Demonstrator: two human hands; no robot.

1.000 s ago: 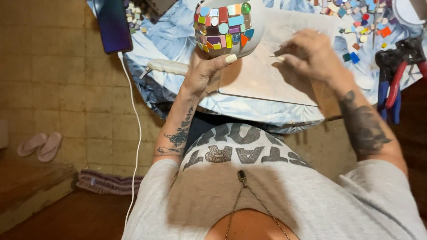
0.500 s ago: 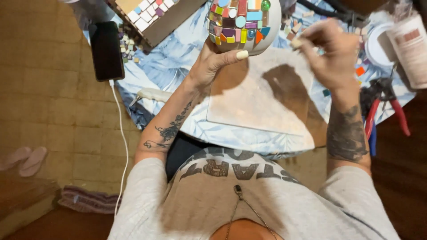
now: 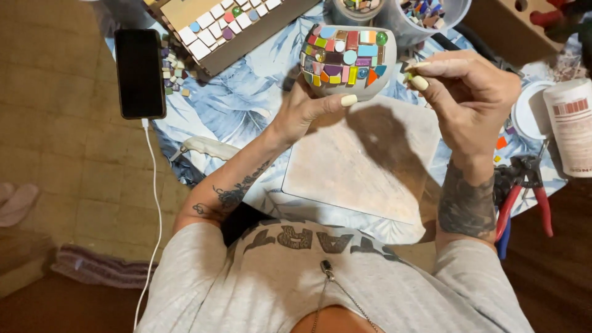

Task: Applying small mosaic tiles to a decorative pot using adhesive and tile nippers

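My left hand (image 3: 308, 111) cups a round white pot (image 3: 348, 61) from below, thumb across its lower front. The pot's side is covered with many small coloured mosaic tiles. My right hand (image 3: 468, 92) is raised just to the right of the pot, fingers pinched together near its rim on something too small to make out. Both hands hover above a pale square board (image 3: 364, 163) lying on a blue leaf-patterned cloth (image 3: 240, 98).
A black phone (image 3: 140, 73) on a white cable lies at the left. A tiled wooden box (image 3: 228, 21) and tubs of tiles (image 3: 425, 12) sit at the back. Red-handled nippers (image 3: 524, 191), a white lid (image 3: 529, 111) and a white jar (image 3: 573, 126) are at the right.
My view has shifted so that the pot and both hands sit lower and closer. My right hand has risen from the board to the pot's right side.
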